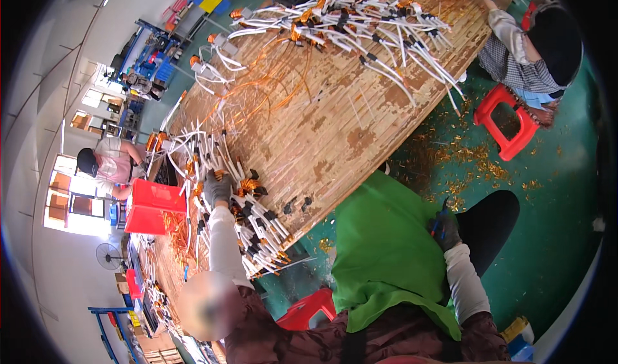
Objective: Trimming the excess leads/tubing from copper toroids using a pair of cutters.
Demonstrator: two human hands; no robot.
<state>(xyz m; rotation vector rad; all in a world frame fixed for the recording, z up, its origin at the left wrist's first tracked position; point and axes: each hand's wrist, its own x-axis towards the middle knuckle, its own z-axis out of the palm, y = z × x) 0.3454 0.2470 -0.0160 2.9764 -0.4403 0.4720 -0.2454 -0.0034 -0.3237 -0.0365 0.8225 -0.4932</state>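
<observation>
My left hand point(217, 190), in a dark grey glove, reaches into a pile of white-sleeved leads point(261, 238) at the table's left edge. Its fingers close on a copper-wire coil point(219, 173) that sits among the leads; the hand covers part of it. By my right thigh, my right hand point(445, 230), also gloved, grips pliers point(439, 224) with blue and red handles. Their dark jaws point away from me. A green cloth point(386, 235) covers my lap, left of that hand.
A larger heap of white leads and coils point(347, 23) lies across the far side of the wooden table point(335, 126). Loose orange wires point(277, 74) spread nearby. A red bin point(154, 206) stands at left, a red stool point(505, 122) at right. Other people work at left and far right.
</observation>
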